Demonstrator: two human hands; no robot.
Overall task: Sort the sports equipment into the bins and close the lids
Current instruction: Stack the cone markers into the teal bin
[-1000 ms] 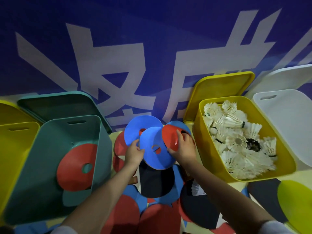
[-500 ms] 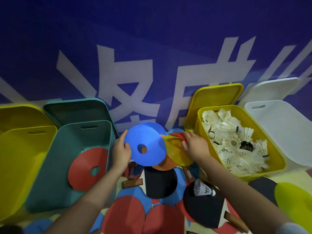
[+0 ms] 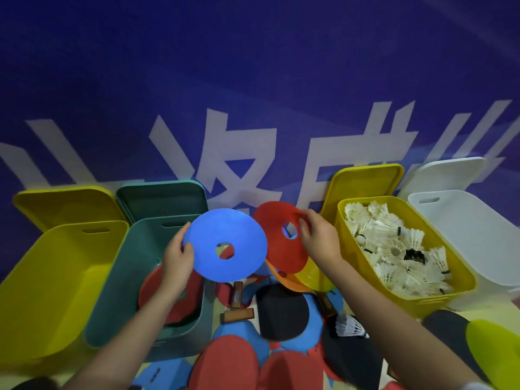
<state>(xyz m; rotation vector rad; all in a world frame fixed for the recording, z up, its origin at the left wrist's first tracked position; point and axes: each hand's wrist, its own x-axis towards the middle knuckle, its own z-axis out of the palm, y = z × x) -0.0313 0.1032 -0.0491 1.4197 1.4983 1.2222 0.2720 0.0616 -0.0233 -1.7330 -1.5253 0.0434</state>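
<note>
From the head view, the left hand [image 3: 177, 256] grips a blue disc [image 3: 225, 244] by its 9 o'clock edge, above the teal bin [image 3: 118, 280]. The right hand [image 3: 320, 240] pinches a red disc [image 3: 277, 235], apparently at its centre hole. At 3 o'clock, a yellow bin [image 3: 461, 288] holds shuttlecocks [image 3: 394, 249].

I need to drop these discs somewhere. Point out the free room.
Free: the left yellow bin, bare inside; the green bin, holding one red disc; the white bin. Crowded: the right yellow bin, full of shuttlecocks, and the floor pile of paddles.
</note>
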